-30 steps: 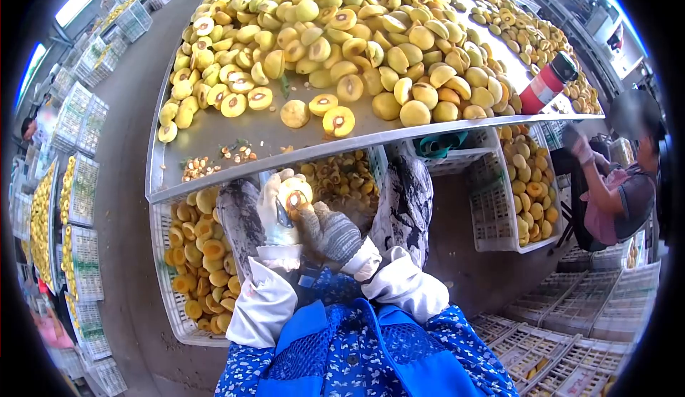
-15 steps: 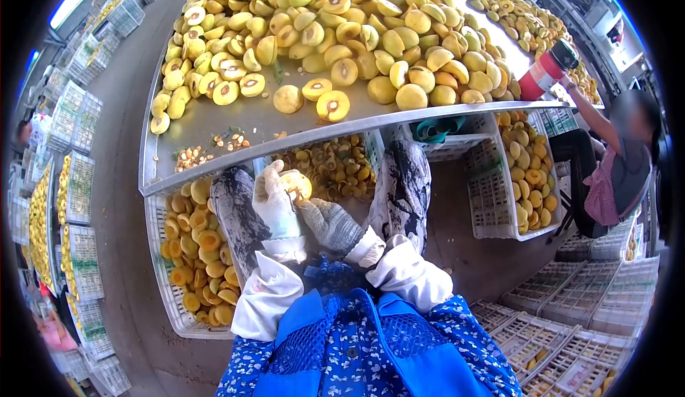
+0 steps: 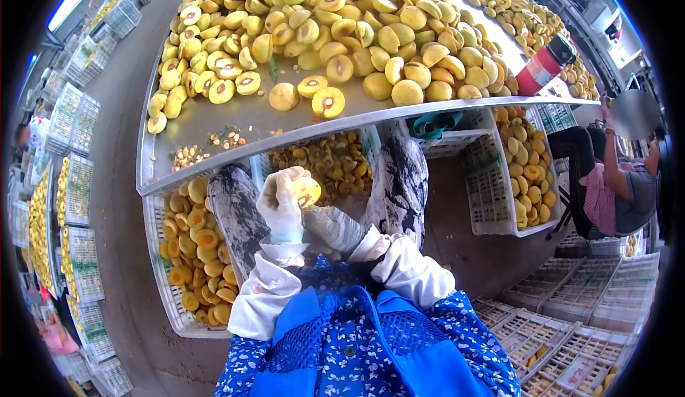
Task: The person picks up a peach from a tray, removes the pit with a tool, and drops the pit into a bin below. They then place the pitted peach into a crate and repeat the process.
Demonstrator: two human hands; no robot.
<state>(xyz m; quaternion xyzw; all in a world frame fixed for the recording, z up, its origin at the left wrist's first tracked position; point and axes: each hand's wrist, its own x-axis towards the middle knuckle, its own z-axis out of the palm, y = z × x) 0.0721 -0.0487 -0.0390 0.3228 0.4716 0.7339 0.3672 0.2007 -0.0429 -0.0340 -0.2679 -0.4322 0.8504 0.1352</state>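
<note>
My left hand (image 3: 280, 200), in a white glove, grips a yellow halved fruit (image 3: 307, 191) above my lap, with its cut face and brown centre partly in sight. Just right of and below the fruit is my right hand (image 3: 334, 227), in a grey-white glove, its fingers pointing toward the fruit and curled; what they may hold is hidden. Beyond both hands, cut fruit halves (image 3: 329, 103) lie near the edge of the metal table (image 3: 235, 127). Small pits (image 3: 191, 156) lie in its near left corner.
A crate of fruit halves (image 3: 160, 283) stands at my left, another (image 3: 467, 172) at the right under the table. Between my knees is a crate (image 3: 371, 151) of darker pieces. A red bottle (image 3: 540, 68) rests on the table. A person (image 3: 628, 176) sits at the right; stacked crates (image 3: 571, 290) stand nearby.
My left hand has risen slightly and moved right with the fruit. My right hand has shifted a little lower. The person at the right has drawn an arm away from the red bottle.
</note>
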